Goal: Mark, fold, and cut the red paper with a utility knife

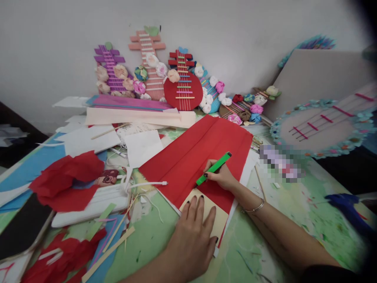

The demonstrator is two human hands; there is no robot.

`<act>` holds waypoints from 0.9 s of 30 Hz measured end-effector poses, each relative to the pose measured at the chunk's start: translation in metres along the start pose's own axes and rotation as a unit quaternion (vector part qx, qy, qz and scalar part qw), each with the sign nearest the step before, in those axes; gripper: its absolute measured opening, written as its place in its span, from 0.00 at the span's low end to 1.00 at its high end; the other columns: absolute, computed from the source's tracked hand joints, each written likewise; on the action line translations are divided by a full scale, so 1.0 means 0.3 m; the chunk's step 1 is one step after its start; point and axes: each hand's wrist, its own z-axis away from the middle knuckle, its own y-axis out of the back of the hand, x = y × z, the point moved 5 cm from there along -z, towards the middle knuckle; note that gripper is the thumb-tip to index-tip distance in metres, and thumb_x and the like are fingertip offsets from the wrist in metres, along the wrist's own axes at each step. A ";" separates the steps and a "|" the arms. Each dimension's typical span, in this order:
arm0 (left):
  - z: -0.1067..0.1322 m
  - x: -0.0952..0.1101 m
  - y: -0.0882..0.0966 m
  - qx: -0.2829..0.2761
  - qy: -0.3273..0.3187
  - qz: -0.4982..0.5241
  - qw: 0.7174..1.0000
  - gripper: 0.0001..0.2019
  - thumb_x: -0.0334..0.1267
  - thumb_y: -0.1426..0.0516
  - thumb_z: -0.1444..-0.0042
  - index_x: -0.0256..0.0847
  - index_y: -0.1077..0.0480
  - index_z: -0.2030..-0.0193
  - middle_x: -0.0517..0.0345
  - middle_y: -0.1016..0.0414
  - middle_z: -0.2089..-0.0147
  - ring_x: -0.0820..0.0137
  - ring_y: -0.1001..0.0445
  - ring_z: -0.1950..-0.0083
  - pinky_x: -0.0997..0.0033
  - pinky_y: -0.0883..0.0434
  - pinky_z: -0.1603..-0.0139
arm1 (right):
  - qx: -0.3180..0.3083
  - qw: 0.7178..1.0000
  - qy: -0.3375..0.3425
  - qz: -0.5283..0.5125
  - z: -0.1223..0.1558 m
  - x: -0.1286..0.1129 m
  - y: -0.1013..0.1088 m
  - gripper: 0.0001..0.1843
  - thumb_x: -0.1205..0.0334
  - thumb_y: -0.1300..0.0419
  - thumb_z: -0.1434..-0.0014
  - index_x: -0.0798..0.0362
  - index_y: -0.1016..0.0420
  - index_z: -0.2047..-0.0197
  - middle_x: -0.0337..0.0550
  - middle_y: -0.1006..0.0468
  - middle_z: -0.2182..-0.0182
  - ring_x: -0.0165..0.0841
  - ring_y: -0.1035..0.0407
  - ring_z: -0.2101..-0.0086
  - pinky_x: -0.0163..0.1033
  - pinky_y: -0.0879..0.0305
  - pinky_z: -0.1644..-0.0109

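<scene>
My right hand [221, 177] grips a green pen [213, 168] and holds its tip on a large red paper sheet [191, 153] lying across the table. My left hand [193, 236] lies flat, fingers stretched, on a tan card [219, 220] that covers the near corner of the red sheet. A silver bangle [255, 207] circles my right wrist.
Paper guitar crafts with paper flowers [179, 80] lean on the back wall. A round blue-rimmed craft [321, 127] lies at right. Crumpled red paper [66, 179], a white cable [147, 184], white sheets [143, 147], wooden sticks and blue scissors [346, 204] clutter the table.
</scene>
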 end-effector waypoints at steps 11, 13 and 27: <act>0.007 -0.003 -0.015 0.005 0.000 -0.002 1.000 0.29 0.50 0.54 0.37 0.39 0.48 0.32 0.32 0.47 0.33 0.41 0.48 0.33 0.42 0.41 0.40 | 0.011 1.000 0.005 -0.013 -0.003 0.006 0.006 0.11 0.60 0.32 0.54 0.54 0.30 0.74 0.36 0.27 0.82 0.27 0.34 0.80 0.32 0.39 0.75; 0.007 -0.002 -0.014 0.005 0.001 -0.002 1.000 0.30 0.50 0.53 0.38 0.39 0.48 0.32 0.32 0.47 0.33 0.41 0.48 0.33 0.42 0.41 0.40 | 0.015 1.000 0.007 -0.017 -0.004 0.009 0.008 0.12 0.59 0.32 0.55 0.54 0.30 0.75 0.35 0.27 0.82 0.27 0.34 0.80 0.32 0.39 0.76; 0.003 -0.003 -0.015 0.007 0.000 -0.005 1.000 0.29 0.50 0.53 0.38 0.40 0.46 0.33 0.32 0.47 0.33 0.41 0.47 0.34 0.43 0.42 0.40 | 0.033 0.999 -0.002 -0.015 -0.003 0.010 0.013 0.12 0.59 0.33 0.55 0.54 0.32 0.76 0.35 0.29 0.84 0.26 0.36 0.81 0.31 0.42 0.77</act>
